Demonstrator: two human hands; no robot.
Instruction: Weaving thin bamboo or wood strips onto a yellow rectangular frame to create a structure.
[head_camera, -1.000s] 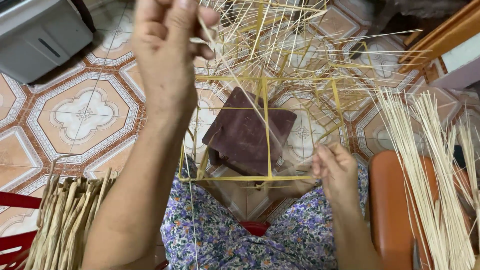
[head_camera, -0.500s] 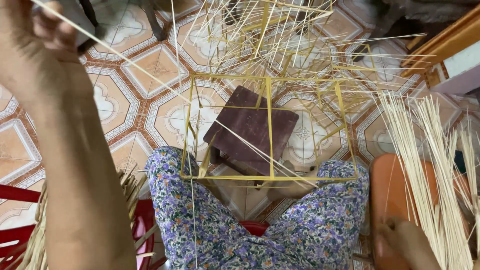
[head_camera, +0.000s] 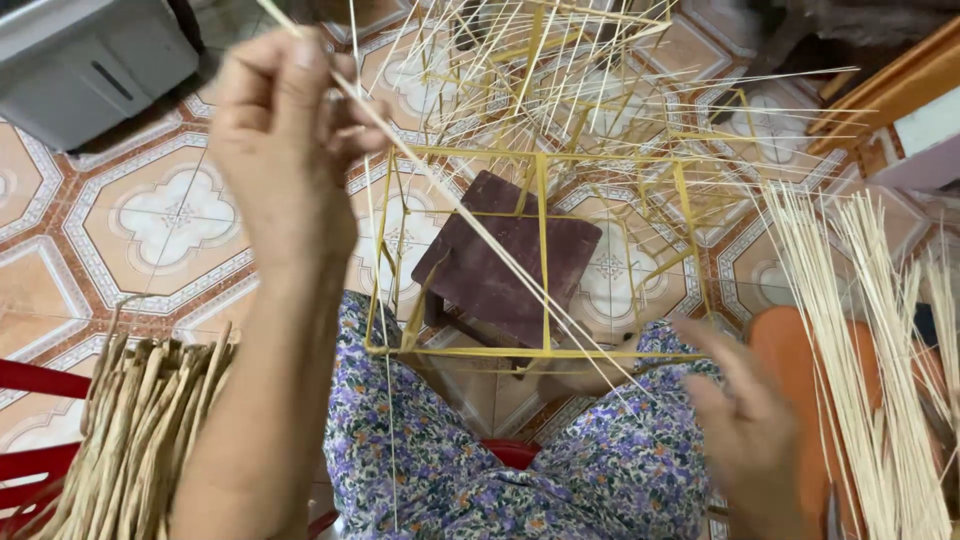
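Thin bamboo strip (head_camera: 470, 215) pinched in left hand (head_camera: 285, 150), grip closed on its upper end, raised above yellow bamboo frame (head_camera: 540, 350). Frame rested on lap. Right hand (head_camera: 745, 430) blurred, fingers spread, nothing held, beside bundle of pale strips (head_camera: 860, 350).

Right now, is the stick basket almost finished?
Not yet. The square yellow frame is built, but its sides are open and loose strips stick out on top. The left hand pinches one thin strip; the right hand hovers open. Many unused strips wait.
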